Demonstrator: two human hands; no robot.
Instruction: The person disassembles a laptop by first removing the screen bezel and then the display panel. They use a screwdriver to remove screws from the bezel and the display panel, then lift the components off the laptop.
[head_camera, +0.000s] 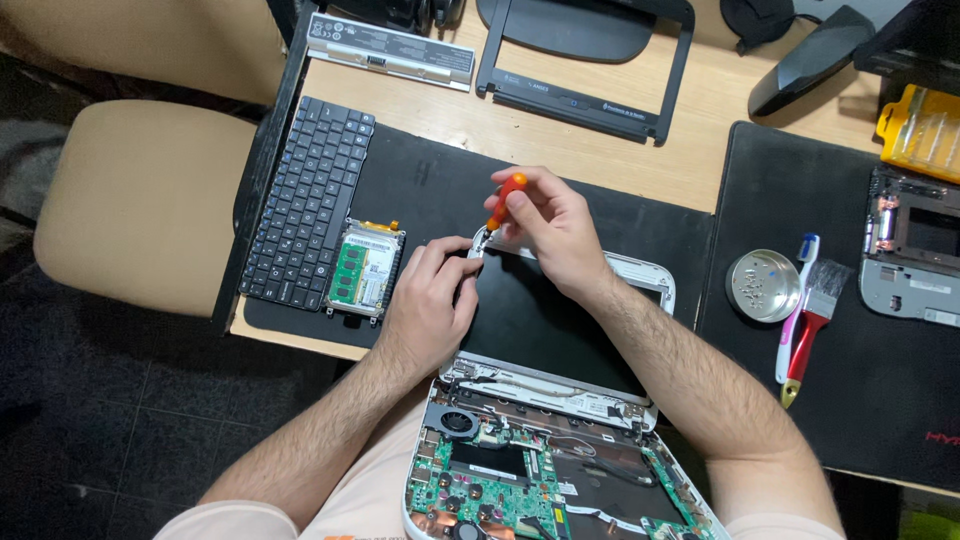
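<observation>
Orange screwdriver (505, 201): pinched in the right hand (550, 225), tip down at the screen lid's (560, 320) far left corner.
Left hand (430, 300): fingers curled, bracing that corner.
Laptop (540, 480): opened up, in the lap.
Advice: keep the driver upright, press steadily; the metal dish (763, 285) suits loose screws.

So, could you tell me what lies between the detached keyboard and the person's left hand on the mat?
In the head view, a hard drive with a green memory module on it lies between the keyboard and the left hand.

One screwdriver (506, 200), one opened laptop (560, 440), one keyboard (309, 200), two brushes (812, 310), one metal dish (763, 286).
</observation>
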